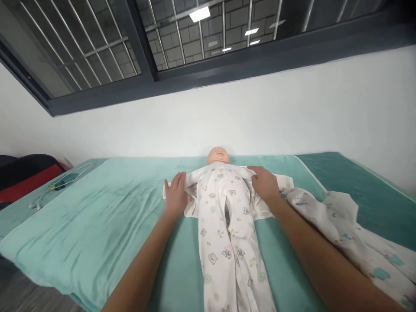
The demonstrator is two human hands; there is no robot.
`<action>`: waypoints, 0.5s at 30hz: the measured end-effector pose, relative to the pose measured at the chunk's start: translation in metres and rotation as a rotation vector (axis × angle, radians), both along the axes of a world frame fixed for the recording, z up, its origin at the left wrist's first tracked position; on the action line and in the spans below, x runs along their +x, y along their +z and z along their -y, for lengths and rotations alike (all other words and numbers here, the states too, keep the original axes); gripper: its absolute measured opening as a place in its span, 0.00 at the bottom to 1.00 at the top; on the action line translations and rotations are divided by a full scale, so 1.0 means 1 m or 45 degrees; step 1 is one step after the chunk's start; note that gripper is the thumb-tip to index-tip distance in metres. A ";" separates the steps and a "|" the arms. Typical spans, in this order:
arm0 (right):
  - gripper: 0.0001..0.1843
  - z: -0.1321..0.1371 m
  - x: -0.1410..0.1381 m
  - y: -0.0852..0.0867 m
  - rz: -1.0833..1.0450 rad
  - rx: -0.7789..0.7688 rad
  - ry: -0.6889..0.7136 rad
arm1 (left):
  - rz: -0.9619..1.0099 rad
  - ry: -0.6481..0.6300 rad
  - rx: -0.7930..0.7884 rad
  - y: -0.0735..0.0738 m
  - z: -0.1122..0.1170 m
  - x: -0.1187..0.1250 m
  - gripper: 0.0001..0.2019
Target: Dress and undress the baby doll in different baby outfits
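Note:
A baby doll (218, 155) lies on its back on the green sheet, its bare head near the wall. White printed baby clothes (224, 186) cover its body, and printed trouser legs (221, 255) stretch toward me with a gap between them. My left hand (176, 194) rests on the sleeve at the left, fingers extended and thumb apart. At the opposite sleeve (284, 181), my right hand (264, 182) has its fingers bent over the cloth near the doll's shoulder. The doll's arms are hidden by the clothing and my hands.
Another white printed garment (341, 229) lies crumpled at the right, partly behind my right forearm. The light green sheet (97, 208) is wrinkled on the left. A cord with a dark green object (65, 181) and a black-and-red item (29, 175) are at far left. A white wall (260, 112) stands behind.

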State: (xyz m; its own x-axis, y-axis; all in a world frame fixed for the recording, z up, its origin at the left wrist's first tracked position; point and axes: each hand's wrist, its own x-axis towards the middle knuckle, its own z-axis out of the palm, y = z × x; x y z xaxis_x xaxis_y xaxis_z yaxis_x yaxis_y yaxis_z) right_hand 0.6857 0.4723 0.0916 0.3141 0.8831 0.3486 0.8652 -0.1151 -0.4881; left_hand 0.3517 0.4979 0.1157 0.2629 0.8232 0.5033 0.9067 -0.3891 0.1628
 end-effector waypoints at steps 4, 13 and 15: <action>0.26 0.000 -0.004 0.003 -0.015 -0.003 -0.008 | 0.346 -0.387 -0.130 0.039 0.017 0.065 0.22; 0.23 0.003 0.003 0.007 -0.137 -0.018 -0.111 | -0.800 -0.531 -0.543 0.078 -0.006 0.224 0.15; 0.22 0.002 0.003 0.009 -0.130 -0.055 -0.110 | -0.854 -0.511 -0.565 0.069 -0.013 0.240 0.14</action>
